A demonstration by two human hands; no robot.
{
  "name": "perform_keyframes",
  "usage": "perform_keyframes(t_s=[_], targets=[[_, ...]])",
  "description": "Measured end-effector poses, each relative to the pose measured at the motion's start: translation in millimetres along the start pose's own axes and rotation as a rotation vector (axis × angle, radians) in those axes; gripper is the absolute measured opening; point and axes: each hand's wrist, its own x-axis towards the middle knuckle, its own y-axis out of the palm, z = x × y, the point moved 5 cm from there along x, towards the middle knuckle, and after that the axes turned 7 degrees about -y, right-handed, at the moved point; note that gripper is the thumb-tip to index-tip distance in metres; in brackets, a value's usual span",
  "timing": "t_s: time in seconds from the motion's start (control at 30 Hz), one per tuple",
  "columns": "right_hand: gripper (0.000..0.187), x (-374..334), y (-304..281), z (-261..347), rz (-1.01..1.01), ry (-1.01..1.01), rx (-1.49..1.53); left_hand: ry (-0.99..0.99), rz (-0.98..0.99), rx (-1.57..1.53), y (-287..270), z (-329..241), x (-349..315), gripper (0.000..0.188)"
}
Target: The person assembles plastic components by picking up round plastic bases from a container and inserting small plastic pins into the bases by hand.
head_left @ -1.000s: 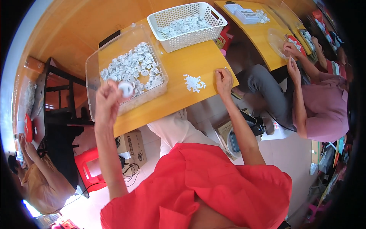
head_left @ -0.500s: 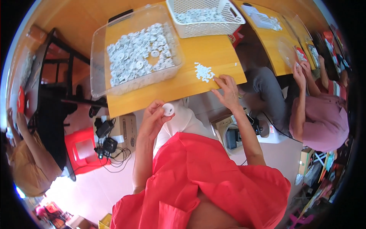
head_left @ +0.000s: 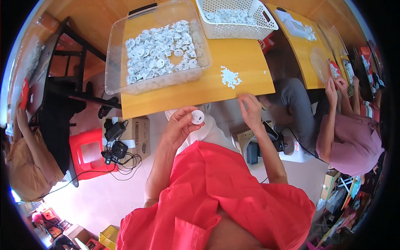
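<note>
My left hand (head_left: 182, 124) pinches a round white plastic disc (head_left: 198, 117) with a small dark slot, held over my lap just off the table's front edge. At that same edge, farther right, is my right hand (head_left: 251, 111). Its fingers are bent and drawn together; anything between the fingertips is too small to make out. Beyond it on the yellow table (head_left: 175, 96) lies a loose pile of small white plastic pieces (head_left: 230, 77). To the left of the pile, a large clear plastic bin (head_left: 160, 86) holds many similar round white parts (head_left: 154, 52).
A white perforated basket (head_left: 237, 31) with more white parts stands behind the pile. Co-workers sit at right (head_left: 350, 137) and left (head_left: 35, 166). Below the table are a cardboard box (head_left: 139, 135) with black adapters (head_left: 116, 135), a red stool (head_left: 85, 164) and a white jug (head_left: 293, 151).
My right hand has drawn back from the small pieces to the table's edge. The left hand has shifted slightly right with the disc, whose face now shows more. The view has shifted a little.
</note>
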Motion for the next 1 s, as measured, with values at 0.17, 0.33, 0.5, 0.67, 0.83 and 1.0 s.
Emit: perform_keyframes(t_s=[0.17,0.33,0.5,0.67,0.83,1.0], targets=[[0.005,-5,6,19,-0.113,0.348,0.457,0.002,-0.039,0.014,2,1,-2,0.024],[0.006,6,16,46,-0.106,0.42,0.717,-0.005,-0.053,0.024,2,2,-4,0.024],[0.006,26,13,75,0.037,0.368,0.766,0.028,-0.071,0.047,0,3,-5,0.025],[0.008,36,13,87,0.069,0.338,0.773,0.051,-0.054,0.054,-1,3,-7,0.026],[0.008,38,13,91,0.081,0.349,0.753,0.04,-0.077,0.097,-2,4,-8,0.027],[0.009,36,15,90,0.083,0.385,0.766,0.034,-0.076,0.099,-2,5,-8,0.026]])
